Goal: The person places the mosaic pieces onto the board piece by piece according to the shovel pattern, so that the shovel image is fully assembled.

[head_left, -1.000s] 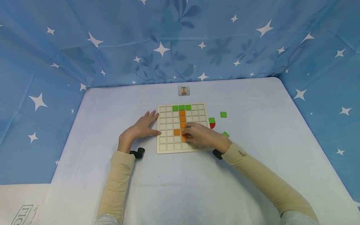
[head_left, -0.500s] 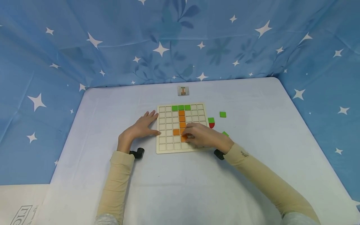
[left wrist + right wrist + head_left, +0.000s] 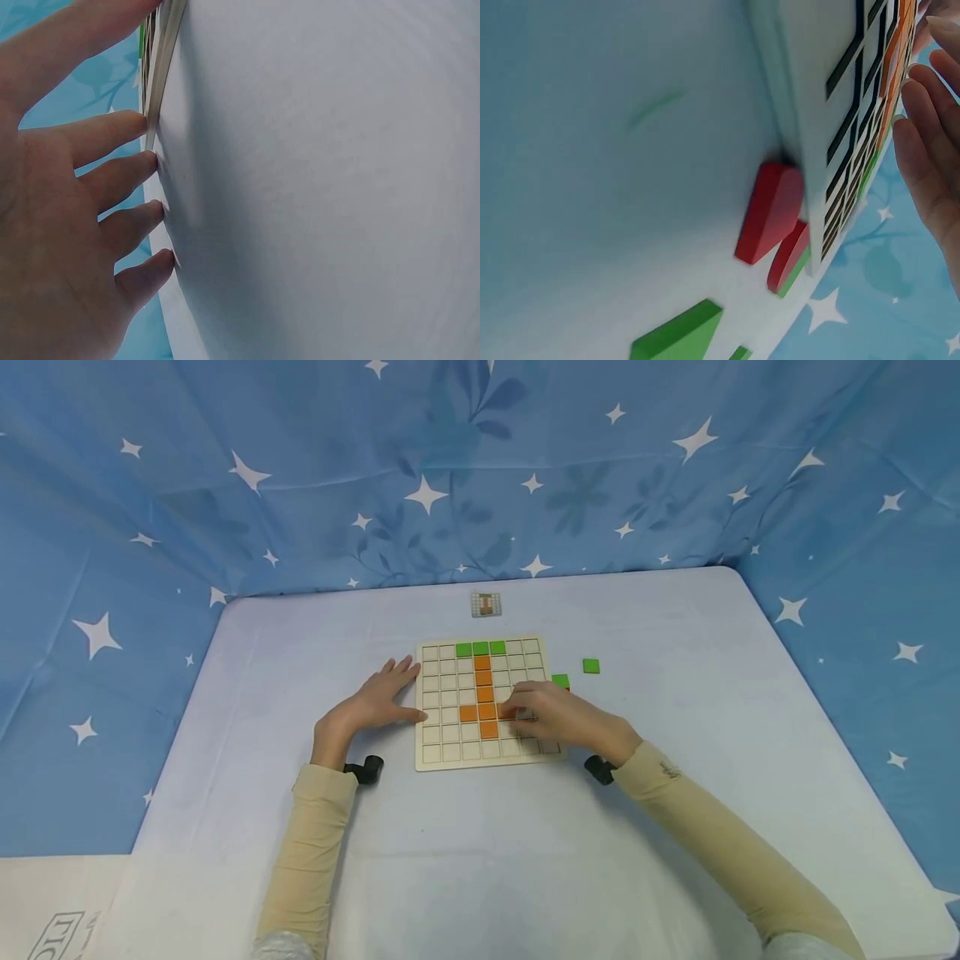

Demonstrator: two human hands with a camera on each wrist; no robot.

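Note:
A pale square grid board [image 3: 437, 752] lies on the white table. Its cells hold a row of green tiles [image 3: 481, 648] at the far edge and a column of orange tiles [image 3: 484, 678] below it. One orange tile [image 3: 468, 713] sits left of the column. My left hand [image 3: 377, 700] rests at the board's left edge with spread fingers, its fingertips against the rim in the left wrist view. My right hand [image 3: 558, 718] is over the board's right half, its fingertips at an orange tile [image 3: 506, 711] right of the column. Its fingers partly cover that tile.
A small pattern card [image 3: 486, 604] lies beyond the board. Loose green tiles [image 3: 591, 666] are to the right. Beside the board in the right wrist view lie red curved pieces [image 3: 771, 212] and green ones [image 3: 679, 334]. A blue star-patterned curtain [image 3: 315, 468] surrounds the table's far side.
My right hand has shifted a little to the right, uncovering the lower orange tiles and showing one right of the column. The left hand and board look unchanged.

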